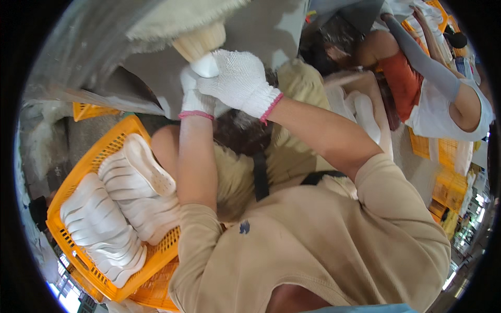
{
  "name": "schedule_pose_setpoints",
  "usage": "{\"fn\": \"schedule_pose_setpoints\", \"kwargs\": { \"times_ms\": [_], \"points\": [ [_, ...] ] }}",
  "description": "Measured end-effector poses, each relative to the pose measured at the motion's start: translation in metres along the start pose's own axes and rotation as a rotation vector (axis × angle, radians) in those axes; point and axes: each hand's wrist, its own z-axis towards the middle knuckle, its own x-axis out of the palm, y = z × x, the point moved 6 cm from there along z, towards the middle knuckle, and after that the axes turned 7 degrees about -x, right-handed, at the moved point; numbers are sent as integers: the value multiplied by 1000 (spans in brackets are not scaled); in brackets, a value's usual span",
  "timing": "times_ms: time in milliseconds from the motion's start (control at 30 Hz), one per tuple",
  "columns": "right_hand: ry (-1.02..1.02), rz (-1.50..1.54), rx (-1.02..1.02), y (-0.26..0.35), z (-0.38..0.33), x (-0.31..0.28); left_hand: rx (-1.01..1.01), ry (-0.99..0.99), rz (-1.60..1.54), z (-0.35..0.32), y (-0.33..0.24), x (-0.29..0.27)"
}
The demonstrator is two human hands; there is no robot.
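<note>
Both hands wear white knit gloves with pink cuffs and are raised in front of me. My right hand (241, 78) grips a white shoe sole (205, 67) from the right. Just below and to the left, my left hand (194, 99) holds the same sole, most of which is hidden by the gloves. The sole's exposed end touches a beige bristle brush wheel (200, 40) on a grey machine (104, 47).
An orange plastic basket (94, 156) at my left holds stacked rows of white soles (122, 208). Another person in an orange top with a grey sleeve (422, 68) works at the upper right. More white soles (364, 117) and orange crates (443, 156) are on the right.
</note>
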Motion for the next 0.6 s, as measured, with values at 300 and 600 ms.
{"fn": "schedule_pose_setpoints", "kwargs": {
  "times_ms": [300,600],
  "points": [
    [-74,710,77,-10,-6,7,72,141,-21,18,47,-28],
    [-97,370,-80,-4,-20,9,315,17,-139,22,71,-19]
  ]
}}
